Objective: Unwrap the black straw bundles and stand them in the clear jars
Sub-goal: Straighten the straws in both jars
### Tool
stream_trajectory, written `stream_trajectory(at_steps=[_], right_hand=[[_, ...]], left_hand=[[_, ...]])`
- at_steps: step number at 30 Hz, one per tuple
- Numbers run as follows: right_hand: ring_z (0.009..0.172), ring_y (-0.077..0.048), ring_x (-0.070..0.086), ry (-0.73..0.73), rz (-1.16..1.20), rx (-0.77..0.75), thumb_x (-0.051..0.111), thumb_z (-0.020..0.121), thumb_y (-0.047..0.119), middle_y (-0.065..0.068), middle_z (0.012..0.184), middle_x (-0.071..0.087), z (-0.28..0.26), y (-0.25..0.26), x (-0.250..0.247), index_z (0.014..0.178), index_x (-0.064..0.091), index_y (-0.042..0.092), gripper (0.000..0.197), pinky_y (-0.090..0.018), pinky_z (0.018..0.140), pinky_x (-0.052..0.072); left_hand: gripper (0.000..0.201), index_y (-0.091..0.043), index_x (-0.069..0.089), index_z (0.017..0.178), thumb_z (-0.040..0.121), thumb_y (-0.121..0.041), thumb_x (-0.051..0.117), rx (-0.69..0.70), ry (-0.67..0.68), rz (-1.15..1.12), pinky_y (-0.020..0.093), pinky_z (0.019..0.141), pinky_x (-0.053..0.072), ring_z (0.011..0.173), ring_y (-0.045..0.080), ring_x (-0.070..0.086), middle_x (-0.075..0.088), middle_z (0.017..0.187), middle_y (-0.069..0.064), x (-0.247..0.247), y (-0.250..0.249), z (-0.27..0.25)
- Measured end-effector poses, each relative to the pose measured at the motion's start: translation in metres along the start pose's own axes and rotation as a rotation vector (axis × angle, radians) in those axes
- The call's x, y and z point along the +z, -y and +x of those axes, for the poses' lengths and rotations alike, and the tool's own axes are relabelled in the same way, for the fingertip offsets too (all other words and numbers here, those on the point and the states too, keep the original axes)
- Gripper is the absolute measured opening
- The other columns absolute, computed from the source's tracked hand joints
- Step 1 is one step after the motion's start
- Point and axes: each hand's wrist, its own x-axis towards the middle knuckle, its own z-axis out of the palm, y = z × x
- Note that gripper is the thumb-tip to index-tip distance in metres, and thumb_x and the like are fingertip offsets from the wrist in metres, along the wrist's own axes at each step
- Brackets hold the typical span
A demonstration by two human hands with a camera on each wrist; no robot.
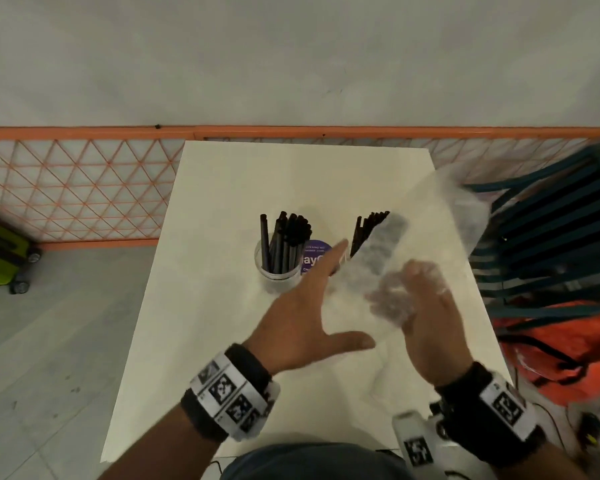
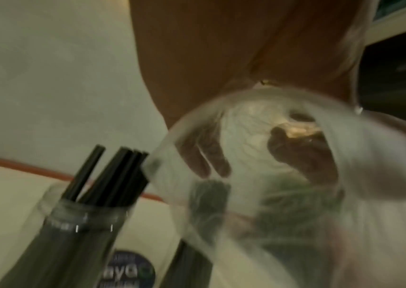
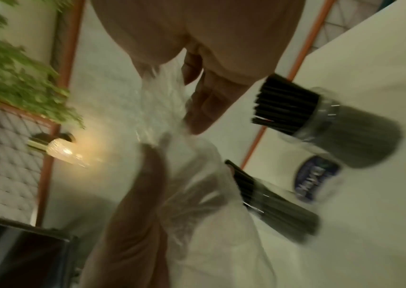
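Two clear jars stand mid-table, each holding black straws. The left jar (image 1: pixel 278 268) (image 2: pixel 83 230) (image 3: pixel 349 128) shows its straws (image 1: pixel 286 237) plainly. The right jar (image 1: pixel 369 244) (image 3: pixel 283 212) is half veiled by an empty clear plastic wrapper (image 1: pixel 426 230) (image 2: pixel 283 175) (image 3: pixel 165 111), blurred in the air. My right hand (image 1: pixel 418 292) (image 3: pixel 206 109) grips that wrapper with curled fingers. With straight, spread fingers, my left hand (image 1: pixel 329 296) (image 3: pixel 138 210) reaches against the wrapper's lower edge.
A purple round label (image 1: pixel 315 257) (image 2: pixel 129 270) (image 3: pixel 318 180) lies between the jars. The white table (image 1: pixel 222 202) is narrow. A blue slatted chair (image 1: pixel 551 216) and orange cloth (image 1: pixel 568 362) crowd its right side; an orange lattice fence (image 1: pixel 84 188) runs behind.
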Motion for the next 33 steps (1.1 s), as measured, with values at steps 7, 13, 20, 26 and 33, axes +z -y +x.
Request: stream_trajectory(at_steps=[7,13,20,26,33], right_hand=[[0.084,-0.025,0.07,0.056,-0.58,0.299,0.084,0.068,0.051,-0.002,0.108,0.063,-0.012,-0.055,-0.085,0.118,0.05,0.03,0.064,-0.039,0.075,0.056],[0.074,-0.002,0.068,0.17,-0.94,0.103,0.08,0.076,0.039,0.017,0.111,0.057,0.003,-0.06,-0.125,0.134,0.038,0.05,0.072,-0.025,0.075,0.055],[0.083,0.0,0.065,0.422,-1.2,0.106,0.063,0.084,0.054,0.021,0.12,0.053,0.025,-0.092,-0.128,0.119,0.058,0.044,0.037,-0.029,0.084,0.053],[0.075,-0.003,0.063,0.417,-1.077,-0.066,0.065,0.085,0.049,0.019,0.099,0.063,0.052,-0.061,-0.124,0.104,0.064,0.039,0.021,-0.026,0.079,0.052],[0.081,-0.002,0.064,0.534,-0.874,-0.259,0.071,0.085,0.04,0.016,0.104,0.066,0.087,-0.019,-0.042,0.117,0.062,0.032,0.034,-0.02,0.076,0.051]], left_hand=[[0.062,-0.055,0.022,0.139,0.091,-0.032,0.053,-0.158,0.194,0.44,0.037,0.084,0.053,0.102,0.02,0.065,0.06,0.126,-0.015,0.07,0.05,-0.012],[0.059,-0.048,0.027,0.141,0.09,-0.037,0.056,-0.285,0.255,0.346,0.036,0.091,0.051,0.107,0.02,0.063,0.058,0.13,-0.008,0.107,0.068,-0.008],[0.097,-0.038,0.012,0.153,0.076,-0.071,0.062,-0.368,0.238,0.493,0.037,0.1,0.045,0.128,0.021,0.052,0.039,0.152,-0.005,0.14,0.07,0.001],[0.057,-0.04,0.053,0.117,0.075,-0.077,0.056,-0.415,-0.279,0.407,0.032,0.085,0.052,0.107,0.011,0.059,0.057,0.117,-0.016,0.113,0.057,0.004],[0.116,-0.028,0.028,0.148,0.053,-0.069,0.082,-0.535,-0.834,0.157,0.052,0.105,0.042,0.131,0.025,0.044,0.051,0.14,0.0,0.024,0.077,0.028]])
